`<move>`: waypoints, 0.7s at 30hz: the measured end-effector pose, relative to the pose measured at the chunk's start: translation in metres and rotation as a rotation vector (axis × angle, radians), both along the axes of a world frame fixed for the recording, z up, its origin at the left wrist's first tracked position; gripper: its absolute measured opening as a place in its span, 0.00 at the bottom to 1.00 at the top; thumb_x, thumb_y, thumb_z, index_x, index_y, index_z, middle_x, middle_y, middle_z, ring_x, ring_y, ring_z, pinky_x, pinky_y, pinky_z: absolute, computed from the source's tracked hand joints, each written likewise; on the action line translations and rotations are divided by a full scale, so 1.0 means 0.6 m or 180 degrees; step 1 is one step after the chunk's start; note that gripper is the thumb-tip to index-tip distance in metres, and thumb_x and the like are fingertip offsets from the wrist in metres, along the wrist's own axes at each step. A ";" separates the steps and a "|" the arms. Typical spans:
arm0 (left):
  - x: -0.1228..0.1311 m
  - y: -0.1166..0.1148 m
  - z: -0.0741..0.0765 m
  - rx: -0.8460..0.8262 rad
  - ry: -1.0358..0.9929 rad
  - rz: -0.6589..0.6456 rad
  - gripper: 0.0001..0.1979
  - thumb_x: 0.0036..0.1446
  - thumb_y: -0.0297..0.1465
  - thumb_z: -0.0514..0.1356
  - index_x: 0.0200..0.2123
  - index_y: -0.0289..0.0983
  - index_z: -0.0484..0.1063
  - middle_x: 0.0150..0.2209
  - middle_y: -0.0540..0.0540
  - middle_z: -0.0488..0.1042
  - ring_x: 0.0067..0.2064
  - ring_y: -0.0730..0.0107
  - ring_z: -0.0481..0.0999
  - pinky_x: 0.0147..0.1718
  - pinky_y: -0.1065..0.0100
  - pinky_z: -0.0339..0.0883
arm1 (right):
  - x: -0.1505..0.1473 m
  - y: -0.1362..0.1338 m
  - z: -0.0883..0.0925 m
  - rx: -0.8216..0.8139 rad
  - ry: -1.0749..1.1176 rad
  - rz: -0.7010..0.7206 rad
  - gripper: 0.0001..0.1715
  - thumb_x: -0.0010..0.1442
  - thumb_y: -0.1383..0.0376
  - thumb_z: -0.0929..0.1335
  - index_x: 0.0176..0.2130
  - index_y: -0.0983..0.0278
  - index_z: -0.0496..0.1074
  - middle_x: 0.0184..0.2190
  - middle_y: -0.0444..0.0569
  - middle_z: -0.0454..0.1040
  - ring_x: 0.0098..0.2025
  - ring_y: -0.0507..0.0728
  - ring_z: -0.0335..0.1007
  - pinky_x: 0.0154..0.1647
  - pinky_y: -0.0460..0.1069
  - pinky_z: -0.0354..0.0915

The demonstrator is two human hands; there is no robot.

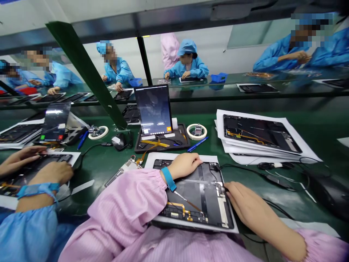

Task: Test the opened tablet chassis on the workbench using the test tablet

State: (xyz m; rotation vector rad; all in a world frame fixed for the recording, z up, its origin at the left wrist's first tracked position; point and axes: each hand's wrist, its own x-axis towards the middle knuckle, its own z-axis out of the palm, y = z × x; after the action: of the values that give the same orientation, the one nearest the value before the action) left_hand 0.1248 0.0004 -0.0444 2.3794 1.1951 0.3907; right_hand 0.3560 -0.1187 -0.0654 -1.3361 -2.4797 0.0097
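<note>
An opened tablet shell (188,189) lies on white paper before me, with orange flex cables and small boards showing inside. My left hand (185,164) reaches over its far part, fingers curled together near the far edge; what lies under them is hidden. My right hand (242,202) is at the shell's right edge, its fingers closed together against the edge beside a small circuit board (220,189). A black cable (245,168) runs to the shell's far right corner. Left of the shell lies a loose screen part (125,169), joined by an orange ribbon to the stand area.
A lit tablet screen (152,109) stands in a black tray (180,143). Nearby are a tape roll (196,131), a blue pen (198,144) and stacked tablet shells (259,134) on paper. At left, a co-worker's hands (51,173) handle another shell. Cables lie at right.
</note>
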 end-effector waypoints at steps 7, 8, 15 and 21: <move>-0.002 0.001 0.000 -0.0043 -0.0032 0.0009 0.16 0.64 0.41 0.49 0.35 0.39 0.72 0.34 0.48 0.77 0.35 0.66 0.74 0.32 0.70 0.61 | 0.027 0.008 0.015 -0.0355 0.0181 0.0148 0.16 0.67 0.62 0.58 0.51 0.62 0.66 0.39 0.51 0.74 0.39 0.58 0.71 0.37 0.52 0.70; -0.002 0.002 0.000 -0.0048 -0.0037 0.0009 0.16 0.64 0.40 0.49 0.35 0.39 0.72 0.34 0.48 0.77 0.35 0.66 0.74 0.32 0.70 0.61 | 0.031 0.008 0.015 -0.0380 0.0293 0.0085 0.19 0.67 0.60 0.60 0.55 0.61 0.64 0.41 0.52 0.74 0.39 0.58 0.72 0.39 0.53 0.70; -0.004 -0.002 0.002 -0.0127 -0.0075 -0.0064 0.14 0.63 0.38 0.50 0.33 0.38 0.71 0.34 0.47 0.77 0.36 0.65 0.74 0.34 0.68 0.61 | 0.035 -0.006 0.019 0.0309 0.0955 -0.0282 0.11 0.67 0.64 0.62 0.44 0.62 0.72 0.38 0.49 0.77 0.39 0.56 0.74 0.44 0.51 0.71; -0.007 -0.001 0.000 -0.0169 -0.0013 -0.0084 0.15 0.63 0.39 0.49 0.32 0.38 0.70 0.32 0.47 0.76 0.33 0.64 0.73 0.31 0.68 0.59 | 0.029 -0.005 0.032 0.0239 0.0743 0.0196 0.13 0.66 0.70 0.62 0.46 0.64 0.73 0.34 0.48 0.76 0.39 0.56 0.68 0.41 0.52 0.67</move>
State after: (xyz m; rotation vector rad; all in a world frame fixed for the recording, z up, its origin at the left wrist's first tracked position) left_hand 0.1209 -0.0005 -0.0447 2.3455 1.1567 0.3506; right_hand 0.3735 -0.1218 -0.0462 -1.1569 -2.3003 0.0814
